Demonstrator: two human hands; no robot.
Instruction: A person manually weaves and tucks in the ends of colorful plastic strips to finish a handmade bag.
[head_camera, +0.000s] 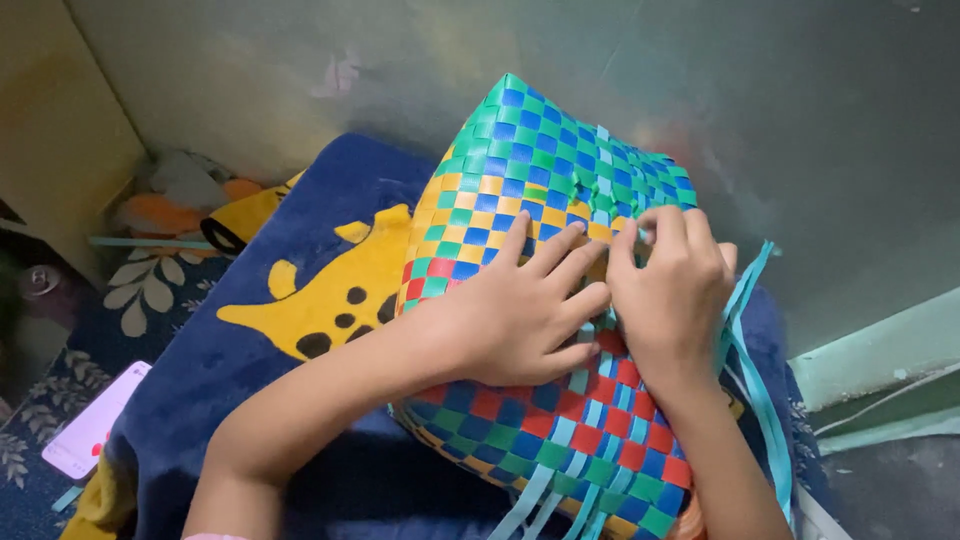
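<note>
Both hands press at frame centre: the left hand (520, 320) lies flat and spread on the woven plastic-strap basket (540, 200), the right hand (670, 290) pinches a light-blue strap (745, 330). Basket looks light, springy, slick; best gripped by its edges.

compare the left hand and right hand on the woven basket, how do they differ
The left hand lies flat on the woven basket, fingers spread and straight; the right hand is curled, its fingertips pinching at a light blue strip. The left hand covers yellow and red squares on the side nearer the blue blanket; the right hand sits beside the loose strips hanging off the basket. Both are bare and rest on the same face of the basket, touching each other.
</note>
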